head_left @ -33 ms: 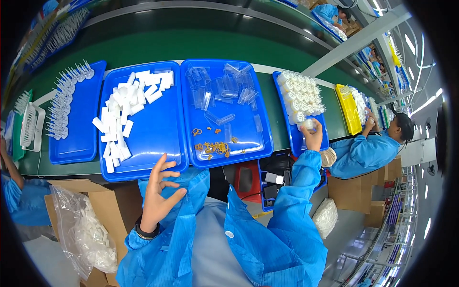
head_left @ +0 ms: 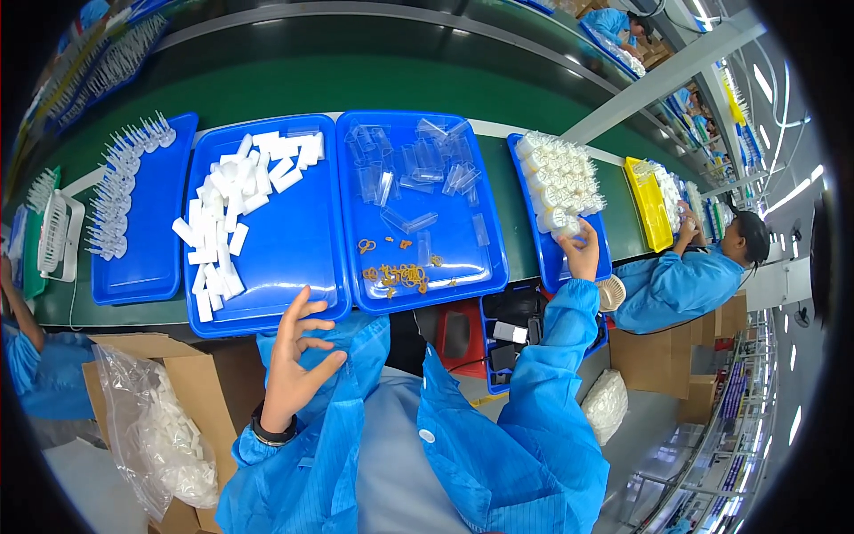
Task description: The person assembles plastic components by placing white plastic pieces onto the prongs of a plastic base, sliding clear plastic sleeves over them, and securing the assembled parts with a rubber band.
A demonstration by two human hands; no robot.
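Note:
My left hand (head_left: 301,360) hangs in front of the trays with fingers apart and nothing in it. Just beyond it, a blue tray (head_left: 294,254) holds a pile of white rectangular blocks (head_left: 229,189). Far to the right, my right hand (head_left: 582,253) pinches a white round piece (head_left: 567,229), partly hidden by the fingers. That piece sits at the near end of packed rows of white round pieces with clear spiky tops (head_left: 560,173) in a narrow blue tray (head_left: 549,265).
Clear plastic tubes (head_left: 418,160) and small orange clips (head_left: 400,276) lie in the middle blue tray (head_left: 463,267). Spiky clear parts (head_left: 116,200) line another tray at left. An open carton (head_left: 218,392) with a bagged load stands below left. A co-worker (head_left: 694,276) works at right.
My right hand has shifted slightly, and the white round piece at its fingers sits closer against the rows. The left hand has stayed in place.

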